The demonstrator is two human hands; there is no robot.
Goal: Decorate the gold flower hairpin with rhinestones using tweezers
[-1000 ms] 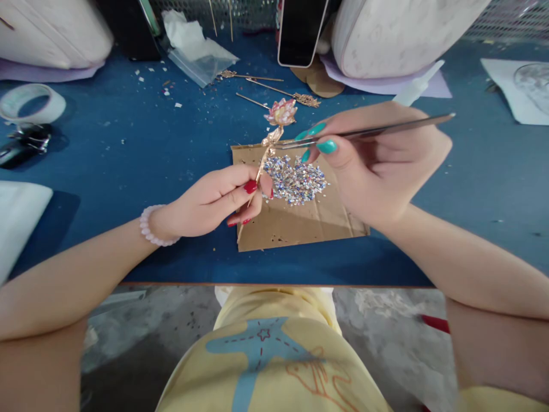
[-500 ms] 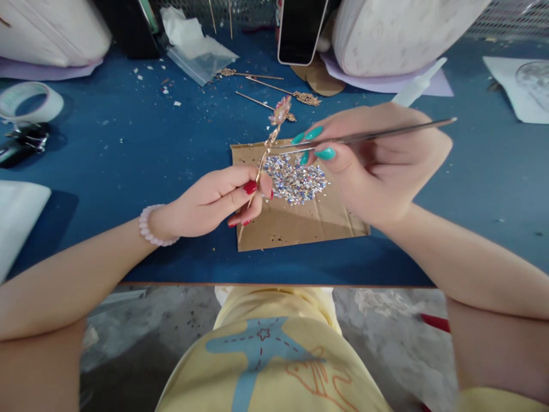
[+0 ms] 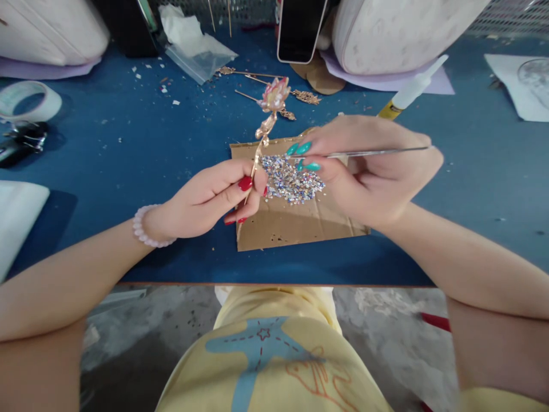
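A gold hairpin [image 3: 265, 127] with a pink flower at its top is pinched by the stem in my left hand [image 3: 218, 197]. It stands tilted, flower end up and away from me. My right hand [image 3: 364, 166] is closed on metal tweezers [image 3: 373, 152], whose shaft lies nearly level and points left. The tweezer tips are near the hairpin's stem, over the beads; whether they hold anything is too small to tell. Under both hands a pile of small glittering rhinestones [image 3: 294, 182] lies on a piece of brown cardboard [image 3: 300, 226].
Several gold hairpins [image 3: 305, 96] lie behind the cardboard. Farther back are a plastic bag [image 3: 199, 57], a phone [image 3: 301, 31] and a pale pouch [image 3: 403, 34]. A glue bottle [image 3: 390, 109] lies at right. Tape [image 3: 30, 100] and a black clip [image 3: 26, 140] sit left.
The hairpin has turned, so its flower faces more toward me and sits slightly higher and left. My right hand has lowered the tweezers' rear end and moved slightly left, uncovering more of the glue bottle.
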